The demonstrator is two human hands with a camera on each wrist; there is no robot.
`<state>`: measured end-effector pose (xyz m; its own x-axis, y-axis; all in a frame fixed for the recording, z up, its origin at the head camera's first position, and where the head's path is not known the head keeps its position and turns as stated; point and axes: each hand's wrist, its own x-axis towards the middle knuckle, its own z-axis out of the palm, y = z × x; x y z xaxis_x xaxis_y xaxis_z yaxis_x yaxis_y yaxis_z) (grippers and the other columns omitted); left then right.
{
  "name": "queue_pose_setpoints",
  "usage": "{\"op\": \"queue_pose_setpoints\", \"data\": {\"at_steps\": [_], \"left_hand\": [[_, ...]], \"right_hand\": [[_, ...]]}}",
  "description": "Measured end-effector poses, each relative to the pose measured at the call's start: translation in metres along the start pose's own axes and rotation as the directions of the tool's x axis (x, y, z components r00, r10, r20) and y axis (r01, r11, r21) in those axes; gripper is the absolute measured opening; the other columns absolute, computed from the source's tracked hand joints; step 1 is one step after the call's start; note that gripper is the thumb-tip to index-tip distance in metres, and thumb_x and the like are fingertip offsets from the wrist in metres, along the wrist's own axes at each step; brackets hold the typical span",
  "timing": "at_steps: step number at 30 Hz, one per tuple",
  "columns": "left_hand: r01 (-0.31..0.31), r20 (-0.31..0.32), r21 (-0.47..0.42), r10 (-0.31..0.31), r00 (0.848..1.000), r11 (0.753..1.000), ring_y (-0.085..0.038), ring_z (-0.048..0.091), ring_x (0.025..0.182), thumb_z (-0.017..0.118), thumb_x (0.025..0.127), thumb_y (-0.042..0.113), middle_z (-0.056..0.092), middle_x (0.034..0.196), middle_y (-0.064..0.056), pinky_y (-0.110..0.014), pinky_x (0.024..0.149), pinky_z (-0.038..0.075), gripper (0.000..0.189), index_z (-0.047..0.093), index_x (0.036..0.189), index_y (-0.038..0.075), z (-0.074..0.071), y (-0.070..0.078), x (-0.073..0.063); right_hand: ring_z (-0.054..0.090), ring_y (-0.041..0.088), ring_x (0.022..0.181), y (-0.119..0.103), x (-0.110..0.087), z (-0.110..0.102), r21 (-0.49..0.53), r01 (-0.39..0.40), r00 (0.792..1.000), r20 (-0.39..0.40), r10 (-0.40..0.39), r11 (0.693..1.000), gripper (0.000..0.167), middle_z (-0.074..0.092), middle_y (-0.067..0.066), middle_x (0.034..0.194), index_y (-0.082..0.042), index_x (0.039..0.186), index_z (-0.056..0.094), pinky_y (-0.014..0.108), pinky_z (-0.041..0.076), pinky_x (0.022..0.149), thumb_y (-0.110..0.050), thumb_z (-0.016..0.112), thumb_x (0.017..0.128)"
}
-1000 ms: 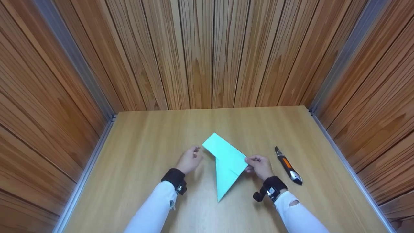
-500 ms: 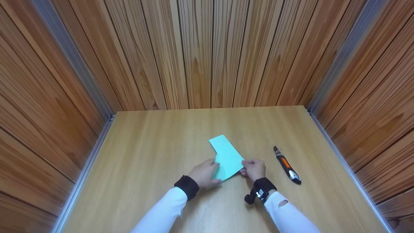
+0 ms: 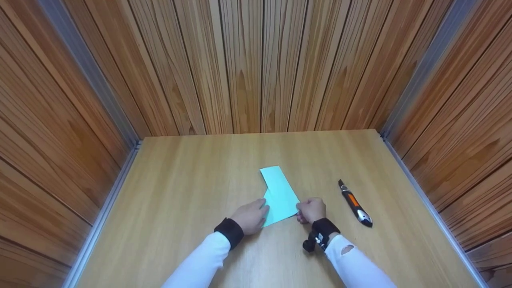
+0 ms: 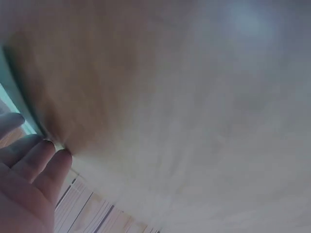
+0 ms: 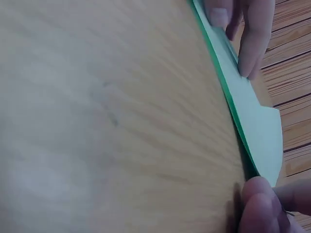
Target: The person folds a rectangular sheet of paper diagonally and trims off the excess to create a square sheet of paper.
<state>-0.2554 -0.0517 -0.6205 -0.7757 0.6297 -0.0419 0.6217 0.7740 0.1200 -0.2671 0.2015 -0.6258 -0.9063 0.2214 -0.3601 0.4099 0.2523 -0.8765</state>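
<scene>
A folded sheet of mint-green paper (image 3: 281, 196) lies on the table between the two hands. Its far end is a squared strip, and its left edge has a notch. My left hand (image 3: 251, 217) rests at the paper's near left part, fingers fairly straight, covering some of it. In the left wrist view, the fingertips of the left hand (image 4: 36, 179) touch the paper's edge. My right hand (image 3: 312, 210) pinches the paper's right corner between thumb and fingers. The right wrist view shows the near folded edge of the paper (image 5: 238, 104) running between both hands.
To the right of the right hand, an orange and black utility knife (image 3: 355, 203) lies on the wooden table (image 3: 180, 180). Wood-panelled walls (image 3: 248, 68) stand at the back and both sides, with metal rails along the table's side edges.
The left hand has moved right and nearer, from beside the paper's far end onto its near left part. The paper has turned clockwise. The right hand, still pinching its corner, shifted slightly left and nearer.
</scene>
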Motion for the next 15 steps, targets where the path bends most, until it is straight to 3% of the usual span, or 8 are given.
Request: {"op": "queue_pose_setpoints", "data": {"at_steps": [11, 15], "left_hand": [[0.023, 0.005, -0.038, -0.023, 1.000, 0.999, -0.029, 0.050, 0.155, 0.056, 0.112, 0.026, 0.054, 0.164, -0.016, -0.043, 0.126, 0.044, 0.045, 0.059, 0.154, 0.010, 0.003, -0.003, -0.001], [0.006, -0.001, -0.031, -0.006, 1.000, 0.999, -0.030, 0.051, 0.154, 0.057, 0.111, 0.024, 0.054, 0.164, -0.017, -0.043, 0.125, 0.045, 0.045, 0.059, 0.153, 0.009, 0.002, -0.002, -0.003]], "right_hand": [[0.069, 0.020, 0.060, -0.005, 0.011, -0.017, -0.235, 0.036, 0.996, 0.088, -0.015, 0.971, 0.014, 0.073, 0.009, 0.072, -0.004, 0.089, 0.075, 0.027, 0.054, 0.054, -0.015, 0.075, 0.099], [0.065, 0.021, 0.062, -0.008, 0.013, -0.028, -0.281, 0.111, 0.993, 0.079, -0.092, 0.953, 0.015, 0.070, 0.006, 0.072, -0.006, 0.089, 0.072, 0.029, 0.051, 0.056, -0.018, 0.076, 0.098]]}}
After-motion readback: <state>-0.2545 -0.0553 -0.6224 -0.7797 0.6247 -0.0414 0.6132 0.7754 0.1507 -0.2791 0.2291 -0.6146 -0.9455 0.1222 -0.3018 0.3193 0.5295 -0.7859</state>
